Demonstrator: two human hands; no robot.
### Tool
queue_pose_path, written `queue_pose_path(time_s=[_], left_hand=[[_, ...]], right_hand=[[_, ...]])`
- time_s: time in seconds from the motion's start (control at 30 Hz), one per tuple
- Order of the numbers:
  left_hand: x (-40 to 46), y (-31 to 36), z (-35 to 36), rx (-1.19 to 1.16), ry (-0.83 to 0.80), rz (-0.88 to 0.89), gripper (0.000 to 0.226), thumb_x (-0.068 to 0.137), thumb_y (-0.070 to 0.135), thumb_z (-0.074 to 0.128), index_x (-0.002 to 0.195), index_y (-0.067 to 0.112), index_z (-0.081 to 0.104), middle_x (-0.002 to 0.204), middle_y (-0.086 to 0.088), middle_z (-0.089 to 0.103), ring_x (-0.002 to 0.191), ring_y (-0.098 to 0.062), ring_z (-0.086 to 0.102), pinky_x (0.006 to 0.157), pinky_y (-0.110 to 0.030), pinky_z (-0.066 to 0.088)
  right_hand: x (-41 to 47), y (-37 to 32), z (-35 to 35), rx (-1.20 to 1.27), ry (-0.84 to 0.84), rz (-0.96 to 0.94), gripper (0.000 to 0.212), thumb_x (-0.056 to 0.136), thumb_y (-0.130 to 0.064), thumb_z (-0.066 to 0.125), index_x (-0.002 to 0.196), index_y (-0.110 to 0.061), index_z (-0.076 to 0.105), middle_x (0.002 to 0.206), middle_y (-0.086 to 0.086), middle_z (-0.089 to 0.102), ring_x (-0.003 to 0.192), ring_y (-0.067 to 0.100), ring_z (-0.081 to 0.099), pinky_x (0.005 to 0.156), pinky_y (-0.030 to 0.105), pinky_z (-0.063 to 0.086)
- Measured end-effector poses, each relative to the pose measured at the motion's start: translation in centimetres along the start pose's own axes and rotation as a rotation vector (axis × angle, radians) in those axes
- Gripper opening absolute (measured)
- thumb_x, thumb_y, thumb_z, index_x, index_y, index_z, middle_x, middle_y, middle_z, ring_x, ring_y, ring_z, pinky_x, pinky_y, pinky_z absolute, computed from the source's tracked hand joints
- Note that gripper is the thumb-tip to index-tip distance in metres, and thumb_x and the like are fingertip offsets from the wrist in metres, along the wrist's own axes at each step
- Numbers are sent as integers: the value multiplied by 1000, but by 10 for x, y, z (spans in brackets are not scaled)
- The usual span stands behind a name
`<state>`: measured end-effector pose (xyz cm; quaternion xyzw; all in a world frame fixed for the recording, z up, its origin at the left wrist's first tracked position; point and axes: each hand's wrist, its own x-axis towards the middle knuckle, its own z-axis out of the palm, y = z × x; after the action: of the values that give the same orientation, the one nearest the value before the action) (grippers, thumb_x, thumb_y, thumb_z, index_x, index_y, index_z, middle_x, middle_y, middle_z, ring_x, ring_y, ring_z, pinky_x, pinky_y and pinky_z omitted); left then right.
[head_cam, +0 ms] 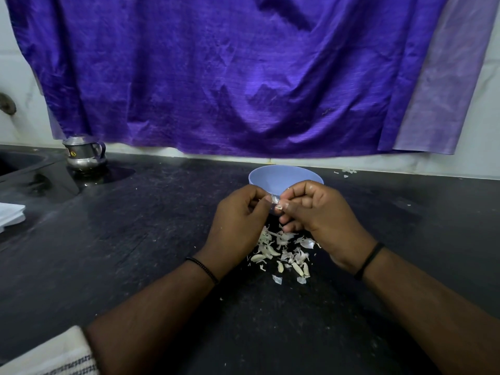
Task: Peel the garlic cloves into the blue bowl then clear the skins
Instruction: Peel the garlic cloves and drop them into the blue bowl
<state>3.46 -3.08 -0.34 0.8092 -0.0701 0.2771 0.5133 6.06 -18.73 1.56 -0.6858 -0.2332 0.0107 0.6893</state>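
Garlic clove [278, 207], small and partly hidden, sits pinched between your left hand [238, 223] and right hand [322, 209], just in front of the blue bowl [284, 177]. A strip of skin seems to lift from it. Loose skins [284, 253] lie on the black counter [135, 239] beneath.
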Motion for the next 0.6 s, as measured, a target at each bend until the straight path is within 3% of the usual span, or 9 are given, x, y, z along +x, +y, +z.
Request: queue_pose_path(time_s=[0.17, 0.3, 0.47, 0.6], left_hand=[[3, -5, -1, 71, 40, 31, 16, 89, 9, 62, 92, 22, 72, 71, 7, 64, 59, 0, 54, 55, -14, 40], [1, 0, -1, -10, 21, 82, 12, 95, 15, 62, 95, 17, 73, 75, 11, 65, 64, 1, 56, 60, -12, 41], [-2, 3, -2, -91, -11, 144, 13, 96, 21, 62, 101, 19, 74, 83, 9, 70, 72, -3, 61, 64, -18, 47], [-1, 2, 0, -81, -7, 144, 9, 91, 19, 69, 98, 17, 75, 75, 12, 65, 62, 2, 55, 60, -13, 41]], right_hand=[[0, 1, -2, -64, 84, -6, 6, 86, -9, 73, 88, -5, 69, 71, 5, 69, 61, 11, 58, 56, 23, 51], [0, 0, -3, -73, 135, 7, 12, 86, -17, 74, 87, -5, 71, 67, 1, 67, 58, 9, 53, 52, 21, 48], [-1, -1, -3, -109, 188, 34, 24, 89, -23, 72, 88, 0, 72, 64, 1, 66, 54, 8, 50, 49, 21, 45], [-1, -3, -2, -106, 200, 58, 24, 90, -26, 71, 83, -3, 72, 62, 1, 64, 53, 9, 49, 49, 21, 44]])
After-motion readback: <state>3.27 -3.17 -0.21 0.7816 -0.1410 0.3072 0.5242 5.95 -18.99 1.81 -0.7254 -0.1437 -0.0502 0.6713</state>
